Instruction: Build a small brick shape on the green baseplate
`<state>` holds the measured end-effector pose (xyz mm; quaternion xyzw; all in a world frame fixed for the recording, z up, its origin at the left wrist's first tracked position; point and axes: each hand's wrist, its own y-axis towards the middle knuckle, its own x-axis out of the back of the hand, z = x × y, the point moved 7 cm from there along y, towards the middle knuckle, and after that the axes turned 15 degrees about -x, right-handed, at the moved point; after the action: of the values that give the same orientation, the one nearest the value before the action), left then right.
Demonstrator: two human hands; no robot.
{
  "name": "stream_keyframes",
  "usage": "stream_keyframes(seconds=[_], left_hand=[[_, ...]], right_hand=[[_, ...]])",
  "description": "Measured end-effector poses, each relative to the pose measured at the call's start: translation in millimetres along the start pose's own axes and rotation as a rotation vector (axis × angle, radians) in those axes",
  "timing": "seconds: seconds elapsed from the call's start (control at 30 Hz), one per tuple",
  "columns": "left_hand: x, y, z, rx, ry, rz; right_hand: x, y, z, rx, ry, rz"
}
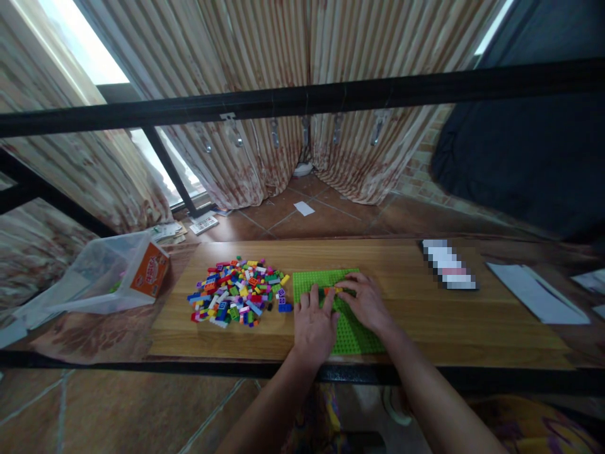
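Observation:
A green studded baseplate point(321, 280) lies on the wooden board point(425, 315) in front of me. My left hand point(314, 325) rests flat on the plate's left half, fingers spread. My right hand point(366, 302) sits on the plate's right half, its fingertips at a few small orange and yellow bricks point(331, 291) stuck on the plate between the two hands. A heap of small bricks in many colours point(239, 290) lies on the board just left of the plate.
A clear plastic tub with an orange label point(111, 274) lies tipped over at the far left. A blurred flat object point(449, 263) and white papers point(536, 293) lie on the right. A black bar point(302, 101) crosses above.

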<state>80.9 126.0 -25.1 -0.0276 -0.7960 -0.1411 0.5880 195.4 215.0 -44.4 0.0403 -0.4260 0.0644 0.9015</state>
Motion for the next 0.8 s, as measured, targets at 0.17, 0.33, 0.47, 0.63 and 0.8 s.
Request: stream_keyframes(seconds=[0.17, 0.33, 0.47, 0.63, 0.8], left_hand=[[-1.6, 0.9, -0.3, 0.016, 0.001, 0.023], [-2.3, 3.1, -1.2, 0.025, 0.003, 0.057], [-2.3, 4.8, -1.7, 0.027, -0.019, 0.061], [0.9, 4.6, -2.1, 0.02, -0.003, 0.057], [2.8, 2.0, -0.5, 0.02, 0.005, 0.004]], right_hand=[[-0.7, 2.8, -1.0, 0.025, 0.003, 0.011], [-3.2, 7.4, -2.7, 0.047, -0.023, 0.039], [-3.8, 8.5, -2.3, 0.078, -0.05, 0.036], [-3.8, 7.0, 0.2, 0.07, -0.059, 0.03], [-2.1, 5.5, 0.8, 0.062, -0.022, 0.039]])
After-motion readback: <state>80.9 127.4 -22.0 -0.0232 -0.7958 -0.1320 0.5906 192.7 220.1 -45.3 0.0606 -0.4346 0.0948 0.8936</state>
